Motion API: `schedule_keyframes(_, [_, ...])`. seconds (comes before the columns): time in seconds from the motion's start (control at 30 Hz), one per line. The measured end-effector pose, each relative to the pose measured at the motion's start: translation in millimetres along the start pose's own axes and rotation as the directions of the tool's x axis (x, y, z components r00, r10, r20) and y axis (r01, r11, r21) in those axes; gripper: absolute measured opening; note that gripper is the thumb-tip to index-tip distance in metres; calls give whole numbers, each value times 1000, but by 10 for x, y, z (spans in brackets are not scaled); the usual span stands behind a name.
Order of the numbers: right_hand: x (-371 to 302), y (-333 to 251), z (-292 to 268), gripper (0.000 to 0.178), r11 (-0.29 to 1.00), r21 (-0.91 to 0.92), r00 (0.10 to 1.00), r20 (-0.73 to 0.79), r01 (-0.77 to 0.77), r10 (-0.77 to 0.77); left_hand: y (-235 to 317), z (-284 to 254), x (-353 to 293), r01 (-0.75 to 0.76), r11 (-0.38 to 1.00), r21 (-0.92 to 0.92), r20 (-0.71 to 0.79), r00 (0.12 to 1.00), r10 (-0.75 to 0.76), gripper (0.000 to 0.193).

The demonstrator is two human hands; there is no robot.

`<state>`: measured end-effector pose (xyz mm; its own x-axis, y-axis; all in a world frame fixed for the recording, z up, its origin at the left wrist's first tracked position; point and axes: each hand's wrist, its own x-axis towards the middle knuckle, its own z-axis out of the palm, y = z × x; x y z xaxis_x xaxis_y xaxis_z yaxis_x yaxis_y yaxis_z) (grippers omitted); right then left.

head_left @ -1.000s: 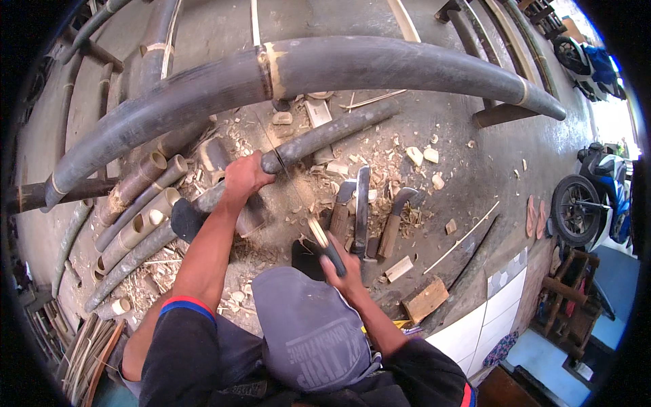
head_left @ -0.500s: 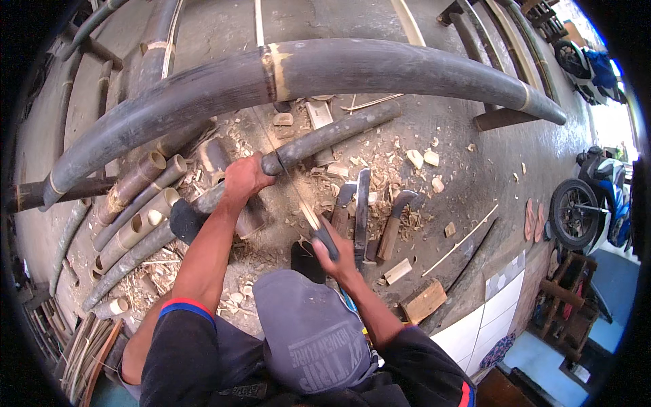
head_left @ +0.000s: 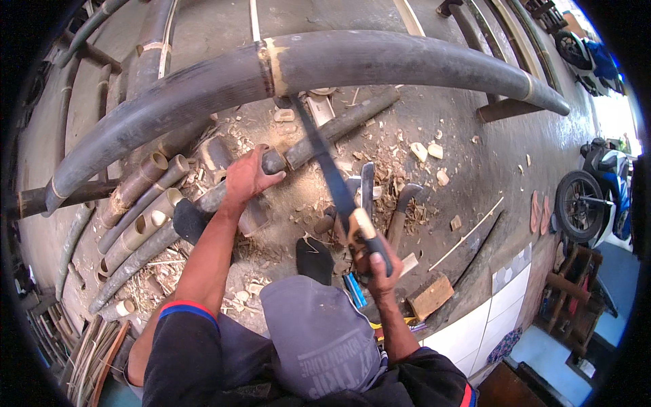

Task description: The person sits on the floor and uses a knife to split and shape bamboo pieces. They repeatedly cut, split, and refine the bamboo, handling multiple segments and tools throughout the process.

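A dark bamboo pole (head_left: 342,126) slants from lower left to upper right, with a pale cut in it near the middle. My left hand (head_left: 248,175) grips the pole just left of that cut, thumb stretched toward me. In my right hand (head_left: 377,268) is a handsaw (head_left: 330,171) with a long dark blade and a wood and black handle. The blade is off the cut, turned flat and pointing away from me over the pole. Machetes (head_left: 367,186) with wooden handles lie beside the saw, partly behind it.
A thick bamboo pole (head_left: 393,62) arches across the far side. Cut bamboo tubes (head_left: 141,222) lie at left, and shavings cover the floor. To the right are a wooden block (head_left: 430,297), sandals (head_left: 540,214) and a motorbike (head_left: 584,203). My dark-covered foot (head_left: 314,260) is near the saw.
My right hand has drawn the saw out of the pole's cut and moved right and toward me, turning the blade. The left hand's thumb has spread away from the pole.
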<state>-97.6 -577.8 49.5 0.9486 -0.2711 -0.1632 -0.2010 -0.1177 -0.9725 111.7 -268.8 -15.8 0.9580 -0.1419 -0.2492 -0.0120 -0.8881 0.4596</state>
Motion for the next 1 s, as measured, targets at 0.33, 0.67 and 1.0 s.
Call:
schedule_keyframes(0.33, [292,459,-582,74,846,-523,938,-233,102,-257,252,246,11,-75,965,250,-223,966,133,76])
schedule_keyframes(0.67, [102,882,-924,50,735,-673,963,-136,84,-234,847,205,435,-129,863,488,238,971,11,73])
schedule_keyframes(1.0, [335,1959,-2698,49,193,-666,650,-746,-721,-143,688,-232,775,-304,919,253,-144,927,347,66])
